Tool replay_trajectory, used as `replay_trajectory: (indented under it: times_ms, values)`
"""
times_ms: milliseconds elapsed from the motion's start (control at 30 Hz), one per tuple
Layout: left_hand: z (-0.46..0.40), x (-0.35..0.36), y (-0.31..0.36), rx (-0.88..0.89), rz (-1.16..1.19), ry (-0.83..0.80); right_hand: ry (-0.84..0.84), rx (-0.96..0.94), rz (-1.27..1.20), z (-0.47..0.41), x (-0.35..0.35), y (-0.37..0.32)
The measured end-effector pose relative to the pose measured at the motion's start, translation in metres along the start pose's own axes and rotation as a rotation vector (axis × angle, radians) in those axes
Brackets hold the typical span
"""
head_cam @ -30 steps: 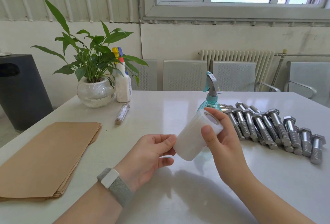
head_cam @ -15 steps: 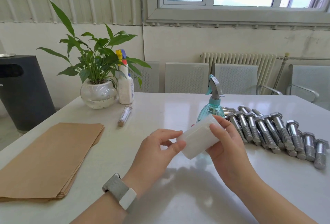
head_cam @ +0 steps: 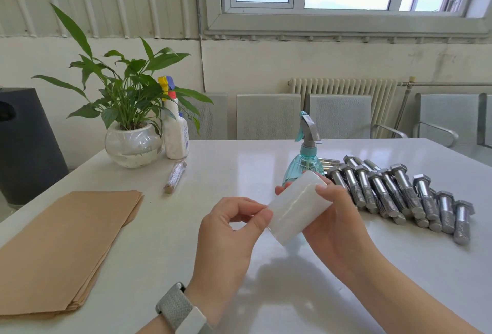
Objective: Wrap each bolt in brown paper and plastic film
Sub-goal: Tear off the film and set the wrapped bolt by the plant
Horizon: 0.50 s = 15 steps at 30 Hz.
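White film roll (head_cam: 298,210), frame centre, gripped by right hand (head_cam: 338,224).
Left hand (head_cam: 234,230) pinches its edge (find the loose end first).

Brown paper stack (head_cam: 64,248): left corner cut by frame edge; spray bottle (head_cam: 306,166) base hidden behind film roll (head_cam: 298,206)

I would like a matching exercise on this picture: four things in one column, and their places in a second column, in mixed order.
Things:
1. film roll
2. brown paper
3. bolts
4. wrapped bolt

Places:
A. stacked on the table's left side
B. lying in front of the white bottle
C. held between both hands
D. piled on the table's right side

Pairs: 1-C, 2-A, 3-D, 4-B
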<state>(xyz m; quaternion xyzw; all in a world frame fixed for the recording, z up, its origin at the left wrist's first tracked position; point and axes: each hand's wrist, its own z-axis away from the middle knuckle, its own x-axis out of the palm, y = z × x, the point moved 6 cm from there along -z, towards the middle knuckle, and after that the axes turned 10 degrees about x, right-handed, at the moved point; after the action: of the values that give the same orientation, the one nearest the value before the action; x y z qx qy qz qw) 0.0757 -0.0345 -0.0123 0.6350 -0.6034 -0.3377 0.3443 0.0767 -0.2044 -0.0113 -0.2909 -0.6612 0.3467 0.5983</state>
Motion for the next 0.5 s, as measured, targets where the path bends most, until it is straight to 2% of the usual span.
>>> replay_trajectory:
  times_ms: [100,233,367,500]
  values:
    - [0.0,0.0,-0.005,-0.072,0.015,-0.005,-0.005,-0.038,0.012,0.001,0.0,-0.001]
    - [0.0,0.001,-0.011,-0.105,-0.116,-0.077,0.011,-0.086,0.088,0.001,0.0,-0.004]
    - [-0.001,0.005,-0.004,-0.002,-0.289,-0.178,0.027,-0.093,0.098,0.0,0.0,-0.002]
    - [-0.003,0.005,0.01,0.173,-0.4,-0.145,0.043,-0.081,0.082,-0.001,-0.001,0.0]
